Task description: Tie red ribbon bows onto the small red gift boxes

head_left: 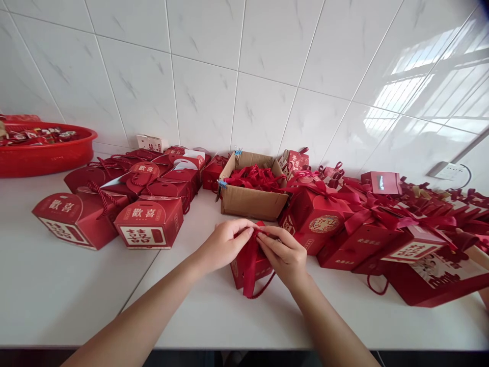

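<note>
A small red gift box [237, 272] stands on the white table in front of me, a red cord handle looping out at its lower right. Over its top my left hand [229, 242] pinches a dark red ribbon [250, 267], whose tail hangs down the front of the box. My right hand [286, 252] is closed on the same ribbon from the other side, fingertips almost meeting the left ones. Part of the box lies hidden behind the hands and ribbon. Just behind them, an open cardboard box [252, 201] holds a heap of red ribbons.
Several red gift boxes [148, 224] with cord handles are grouped at left. More ribboned boxes [324, 224] crowd the right side. A red basin [49, 155] of wrapped sweets sits far left. A tiled wall [206, 92] with a power socket [449, 171] bounds the table [95, 295].
</note>
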Motion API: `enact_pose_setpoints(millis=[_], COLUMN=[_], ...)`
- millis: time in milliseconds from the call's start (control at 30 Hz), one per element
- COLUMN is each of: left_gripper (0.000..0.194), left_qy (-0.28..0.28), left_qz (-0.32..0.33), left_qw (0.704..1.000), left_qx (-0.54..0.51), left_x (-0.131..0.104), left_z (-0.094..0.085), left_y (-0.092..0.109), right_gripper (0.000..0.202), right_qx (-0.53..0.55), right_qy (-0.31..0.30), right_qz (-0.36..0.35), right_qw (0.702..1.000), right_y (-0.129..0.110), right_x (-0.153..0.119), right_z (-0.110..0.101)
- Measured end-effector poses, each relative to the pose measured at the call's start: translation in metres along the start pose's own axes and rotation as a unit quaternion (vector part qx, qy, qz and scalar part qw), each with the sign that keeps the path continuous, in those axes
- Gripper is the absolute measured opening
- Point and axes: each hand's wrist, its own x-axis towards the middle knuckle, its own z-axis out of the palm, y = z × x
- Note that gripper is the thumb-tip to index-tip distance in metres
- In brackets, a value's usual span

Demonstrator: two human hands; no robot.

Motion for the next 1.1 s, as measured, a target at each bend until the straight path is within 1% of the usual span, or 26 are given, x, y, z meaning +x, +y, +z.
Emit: enact_pose_setpoints(millis=[67, 133, 200, 300, 367, 433, 700, 867, 1100], left_gripper=[0.03, 0.029, 0.029, 0.029, 0.028, 0.028, 0.026, 0.026, 0.027], left_qy=[0.02, 0.032, 0.027, 0.004, -0.002, 0.0, 0.038, 0.057, 0.071], left_qz=[0.006, 0.006, 0.001, -0.006, -0.014, -0.015, 0.011, 0.021, 0.027], left_qw=[0.997, 0.993, 0.994, 0.999, 1.0, 1.0, 0.997, 0.996, 0.995], left_qx=[0.074, 0.117, 0.102, 0.036, 0.002, -0.009, 0.059, 0.066, 0.061], left_x=[-0.0011, -0.0016, -0.0014, -0.0002, 0.0004, 0.0004, -0.0025, -0.0028, -0.0028], left_z=[0.0017, 0.0031, 0.0037, 0.0029, 0.002, 0.0017, 0.0072, 0.0086, 0.0103], left_y=[0.0022, 0.0045, 0.0055, 0.0038, 0.0014, 0.0002, 0.0068, 0.0055, 0.0041], right_gripper=[0.025, 0.025, 0.026, 0.027, 0.026, 0.025, 0.031, 0.039, 0.046], right_qx=[0.006, 0.008, 0.004, 0.003, 0.006, 0.007, 0.022, 0.022, 0.025], right_qy=[-0.002, -0.003, -0.003, -0.005, -0.005, -0.003, -0.013, -0.017, -0.026], right_qz=[-0.004, -0.007, -0.008, -0.011, -0.013, -0.014, 0.003, -0.009, -0.019], right_qw=[1.0, 1.0, 1.0, 1.0, 1.0, 1.0, 1.0, 1.0, 0.999], right_y=[0.0004, 0.0009, 0.0012, 0.0006, -0.0002, -0.0009, 0.001, 0.0019, 0.0017], right_x=[-0.0003, -0.0008, -0.0013, -0.0011, -0.0003, 0.0005, -0.0005, -0.0003, 0.0002], right_z=[0.0004, 0.0008, 0.0011, 0.0009, 0.0005, -0.0001, -0.0015, -0.0045, -0.0062])
